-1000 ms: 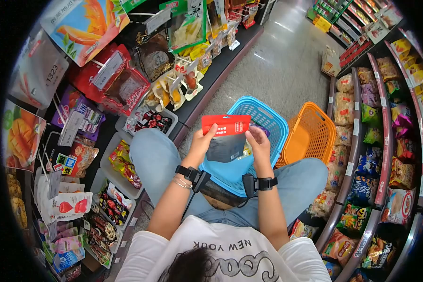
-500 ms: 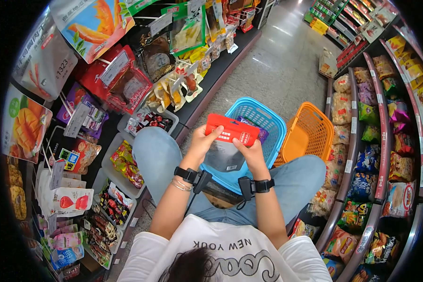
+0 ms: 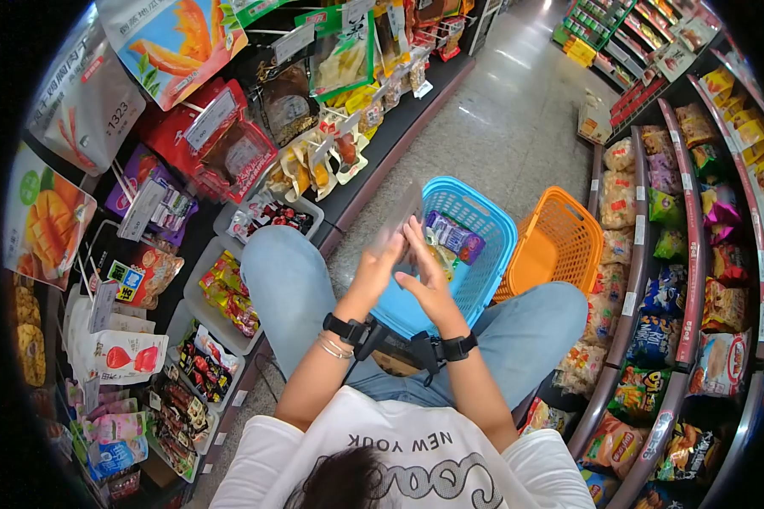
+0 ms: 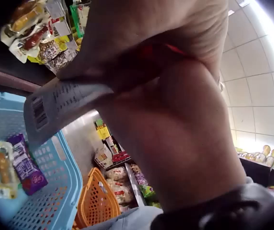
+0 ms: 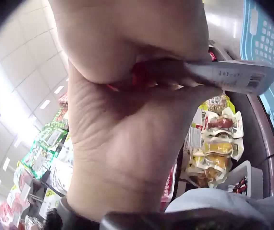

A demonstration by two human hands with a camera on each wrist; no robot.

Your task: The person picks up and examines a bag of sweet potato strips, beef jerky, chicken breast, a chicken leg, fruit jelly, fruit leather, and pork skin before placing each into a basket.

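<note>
In the head view, a flat packet (image 3: pixel 411 207) is edge-on and blurred between the left hand (image 3: pixel 377 270) and the right hand (image 3: pixel 428 273), above the left side of the blue basket (image 3: pixel 505 254). The left hand (image 4: pixel 151 124) grips the packet (image 4: pixel 55 108) in the left wrist view, where its grey printed end with a barcode sticks out. From the right wrist, the right hand (image 5: pixel 127 129) also grips the packet (image 5: pixel 238 76), whose red part is mostly hidden. A purple packet (image 3: pixel 462 241) and a small clear pack (image 3: pixel 440 263) lie in the basket.
An orange basket (image 3: pixel 560 246) stands right of the blue one. Snack shelves line the right side (image 3: pixel 679 339). On the left are hanging packs (image 3: pixel 216 153) and trays of sweets (image 3: pixel 229 297). Grey floor (image 3: pixel 501 110) runs ahead between them.
The packet has turned from its broad face to edge-on and moved left. Both hands have come closer together, the right one moving left, and more of the basket's contents shows.
</note>
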